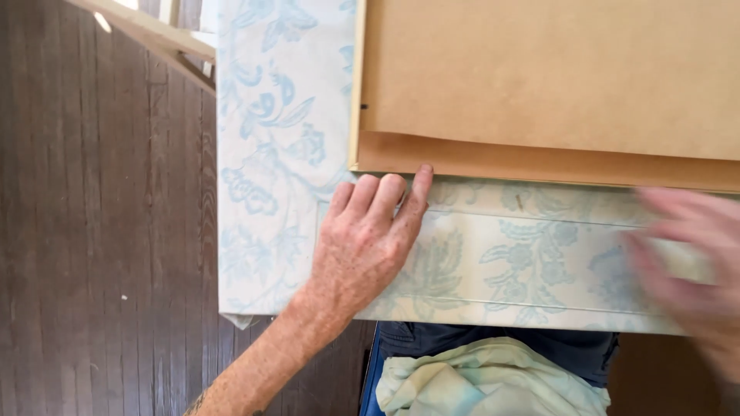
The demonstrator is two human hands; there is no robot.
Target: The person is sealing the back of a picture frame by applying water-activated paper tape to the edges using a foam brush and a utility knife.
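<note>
Nearest, crumpled pale cloth [493, 385] lies below the floral-covered table [270, 154], where the left hand [368, 239] rests flat, fingertips touching the brown board's [555, 77] near edge, while the blurred right hand [686, 262] grips nothing discernible.

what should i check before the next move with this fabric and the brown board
1. Left hand flat on the floral fabric, fingertips at the brown board edge: ok.
2. Right hand position on the fabric: cannot tell, it is motion blurred.
3. Folded fabric strip along the near edge lying flat: ok where visible; under the right hand, cannot tell.
4. Fabric at the left corner smooth: not ok, a small loose fold hangs below the corner.
5. Brown board square to the pale wooden frame edge: ok on the left side; right side out of view.
</note>
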